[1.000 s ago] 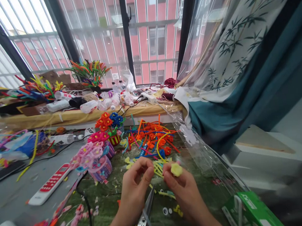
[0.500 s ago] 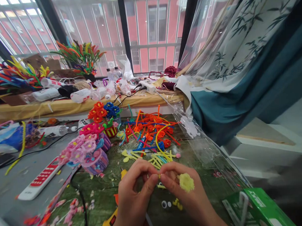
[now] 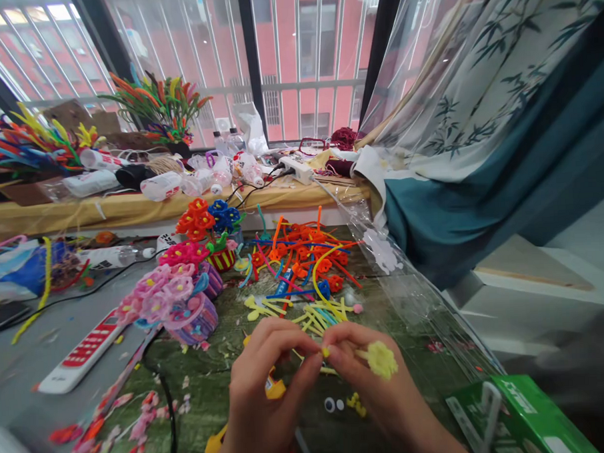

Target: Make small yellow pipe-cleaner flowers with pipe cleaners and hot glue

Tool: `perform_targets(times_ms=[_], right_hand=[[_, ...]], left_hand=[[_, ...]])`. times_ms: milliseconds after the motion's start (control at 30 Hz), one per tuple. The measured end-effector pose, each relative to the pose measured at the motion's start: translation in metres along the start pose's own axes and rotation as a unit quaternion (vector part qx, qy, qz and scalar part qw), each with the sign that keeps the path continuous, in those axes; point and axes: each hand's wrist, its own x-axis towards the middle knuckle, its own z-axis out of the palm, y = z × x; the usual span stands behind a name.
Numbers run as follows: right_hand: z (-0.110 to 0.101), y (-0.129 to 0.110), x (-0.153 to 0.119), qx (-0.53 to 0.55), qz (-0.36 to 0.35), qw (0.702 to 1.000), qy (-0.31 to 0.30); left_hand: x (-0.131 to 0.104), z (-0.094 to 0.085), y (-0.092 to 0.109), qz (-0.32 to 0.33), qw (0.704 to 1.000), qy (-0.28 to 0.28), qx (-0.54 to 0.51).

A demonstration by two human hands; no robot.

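Observation:
In the head view, my left hand [image 3: 266,388] and my right hand [image 3: 366,377] meet at the fingertips over the dark green tabletop. Pinched between their thumbs and forefingers is a small yellow piece [image 3: 325,352]. A pale yellow fuzzy pipe-cleaner flower [image 3: 382,360] sticks out from my right hand, its short stem running in among the fingers. Beneath the hands lie googly eyes [image 3: 330,405] and small yellow bits [image 3: 356,406]. A yellow tool [image 3: 275,388], possibly a glue gun, is mostly hidden behind my left hand.
Beyond the hands lie pale yellow stems [image 3: 316,318] and a pile of orange pipe-cleaner pieces [image 3: 303,253]. Finished flower pots [image 3: 190,318] stand left, near a white remote [image 3: 80,356] and a black cable [image 3: 170,406]. A green box [image 3: 528,417] sits at right.
The small yellow piece now shows more plainly between my fingertips. My right hand has shifted slightly right with the pale yellow flower, and my left hand has turned a little.

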Motion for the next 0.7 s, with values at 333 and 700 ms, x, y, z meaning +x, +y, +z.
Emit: perform_targets(times_ms=[333,700], right_hand=[[0.006,-0.013,-0.001,-0.081,-0.043,0.995,0.046],[0.004,-0.009,0.0,-0.157,-0.09,0.981,0.07]], left_hand=[[0.002,-0.007,0.003,0.018,0.997,-0.007,0.081],[0.007,-0.011,-0.003,0.068,0.99,-0.056,0.111]])
